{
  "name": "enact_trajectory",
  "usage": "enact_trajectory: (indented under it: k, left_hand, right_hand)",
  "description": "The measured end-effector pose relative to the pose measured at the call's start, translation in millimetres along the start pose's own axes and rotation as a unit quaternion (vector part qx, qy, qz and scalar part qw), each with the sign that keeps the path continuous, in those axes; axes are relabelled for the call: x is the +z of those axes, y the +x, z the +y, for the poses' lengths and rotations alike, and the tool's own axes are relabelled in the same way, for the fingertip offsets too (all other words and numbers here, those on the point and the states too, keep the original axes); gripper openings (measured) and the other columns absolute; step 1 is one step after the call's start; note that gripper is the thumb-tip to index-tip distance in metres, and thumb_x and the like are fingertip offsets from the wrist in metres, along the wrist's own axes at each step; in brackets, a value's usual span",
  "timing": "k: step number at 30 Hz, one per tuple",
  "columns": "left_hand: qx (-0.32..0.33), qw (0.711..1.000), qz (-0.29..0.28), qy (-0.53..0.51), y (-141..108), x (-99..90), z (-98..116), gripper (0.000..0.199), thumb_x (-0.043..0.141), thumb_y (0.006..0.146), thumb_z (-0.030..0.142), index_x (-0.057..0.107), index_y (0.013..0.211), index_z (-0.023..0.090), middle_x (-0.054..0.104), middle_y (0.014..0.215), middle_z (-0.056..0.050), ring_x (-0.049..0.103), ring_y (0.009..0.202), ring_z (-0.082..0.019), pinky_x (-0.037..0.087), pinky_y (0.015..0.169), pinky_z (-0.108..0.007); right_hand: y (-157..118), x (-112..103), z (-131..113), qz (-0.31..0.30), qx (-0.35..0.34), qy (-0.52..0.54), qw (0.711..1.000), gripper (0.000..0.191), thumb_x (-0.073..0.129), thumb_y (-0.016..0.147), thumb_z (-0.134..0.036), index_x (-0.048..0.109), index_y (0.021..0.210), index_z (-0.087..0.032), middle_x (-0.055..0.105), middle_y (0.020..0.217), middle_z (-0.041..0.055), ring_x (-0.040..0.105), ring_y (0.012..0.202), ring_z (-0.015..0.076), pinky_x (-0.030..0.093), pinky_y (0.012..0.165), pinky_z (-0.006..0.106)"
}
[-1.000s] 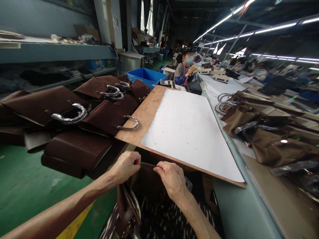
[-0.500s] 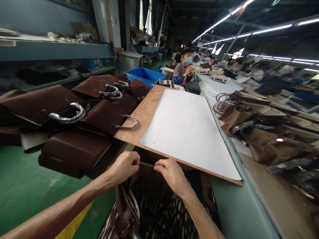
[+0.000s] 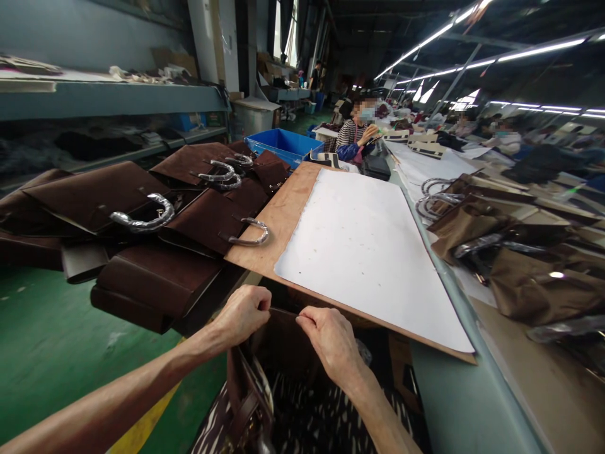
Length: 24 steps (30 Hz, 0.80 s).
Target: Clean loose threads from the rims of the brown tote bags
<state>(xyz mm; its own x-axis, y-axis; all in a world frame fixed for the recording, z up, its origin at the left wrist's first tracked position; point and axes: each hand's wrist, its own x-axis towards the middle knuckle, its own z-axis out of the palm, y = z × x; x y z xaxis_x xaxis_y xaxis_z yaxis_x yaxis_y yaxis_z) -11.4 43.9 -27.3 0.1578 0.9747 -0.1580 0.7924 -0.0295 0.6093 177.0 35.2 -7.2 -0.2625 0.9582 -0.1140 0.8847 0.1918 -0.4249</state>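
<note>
A dark brown handbag [image 3: 283, 337] rests over my lap, below the front edge of the board. My left hand [image 3: 246, 312] is closed on the left part of its upper edge. On the right part of that edge, the thumb and fingers of my right hand [image 3: 328, 337] pinch it. A brown strap [image 3: 242, 403] with metal fittings hangs on the bag's left side. The lower part of the bag is dark and hard to make out.
A wooden board [image 3: 258, 252] bearing a white sheet [image 3: 354, 252] lies ahead. Brown handbags [image 3: 155, 284] with wrapped handles are piled left. Olive-brown bags [image 3: 534, 284] lie right on the bench. Behind are a blue bin [image 3: 283, 145] and a seated person [image 3: 352, 135].
The view has turned slightly left, so the surroundings appear shifted right. Both hands stay on the bag's edge with almost the same grip.
</note>
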Motion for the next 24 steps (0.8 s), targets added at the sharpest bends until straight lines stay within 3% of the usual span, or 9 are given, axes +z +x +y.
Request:
enact_trajectory:
  k: [7, 13, 17, 21, 24]
  left_hand:
    - [-0.012, 1.000, 0.002, -0.011, -0.2, -1.3, 3.5, 0.007, 0.045, 0.056, 0.013, 0.039, 0.052, 0.015, 0.036, 0.049, 0.004, 0.032, 0.051, -0.009, 0.018, 0.048, -0.023]
    - [0.016, 0.998, -0.006, -0.062, 0.4, -0.6, 4.1, 0.010, 0.046, 0.055, 0.010, 0.043, 0.063, 0.016, 0.044, 0.057, 0.004, 0.037, 0.056, -0.009, 0.021, 0.050, -0.022]
    - [0.041, 0.990, -0.039, -0.127, 1.0, 1.2, 0.5, 0.019, 0.047, 0.055, 0.009, 0.045, 0.072, 0.016, 0.048, 0.065, 0.004, 0.042, 0.061, -0.010, 0.026, 0.053, -0.020]
    - [0.037, 0.980, -0.087, -0.177, 1.7, 2.1, -3.2, 0.021, 0.047, 0.056, 0.010, 0.047, 0.075, 0.015, 0.048, 0.065, 0.003, 0.044, 0.062, -0.010, 0.029, 0.053, -0.019]
    - [0.023, 0.971, -0.121, -0.203, 3.8, 1.1, -4.9, 0.021, 0.048, 0.055, 0.011, 0.049, 0.076, 0.014, 0.050, 0.065, 0.003, 0.046, 0.061, -0.010, 0.029, 0.052, -0.019]
  right_hand:
    - [-0.7, -2.5, -2.7, -0.008, 0.008, -0.013, 1.000, 0.023, 0.047, 0.083, -0.032, 0.065, 0.070, -0.026, 0.067, 0.068, 0.0004, 0.061, 0.068, 0.0175, 0.033, 0.060, 0.026]
    - [2.0, -4.2, -7.8, -0.053, 0.003, 0.060, 0.997, 0.020, 0.050, 0.078, -0.029, 0.065, 0.065, -0.025, 0.064, 0.063, -0.0012, 0.058, 0.065, 0.0144, 0.030, 0.057, 0.025]
    - [10.5, -2.1, -10.0, -0.091, -0.001, 0.128, 0.988, 0.017, 0.052, 0.073, -0.030, 0.064, 0.062, -0.023, 0.057, 0.056, -0.0037, 0.052, 0.060, 0.0119, 0.027, 0.054, 0.024]
    - [19.7, -0.2, -3.7, -0.169, 0.030, 0.182, 0.968, 0.017, 0.054, 0.068, -0.031, 0.063, 0.060, -0.019, 0.046, 0.051, -0.0048, 0.045, 0.055, 0.0096, 0.025, 0.051, 0.022]
    - [21.5, 0.4, -1.7, -0.168, 0.034, 0.181, 0.969, 0.016, 0.055, 0.067, -0.031, 0.064, 0.061, -0.019, 0.045, 0.051, -0.0051, 0.043, 0.056, 0.0087, 0.025, 0.053, 0.022]
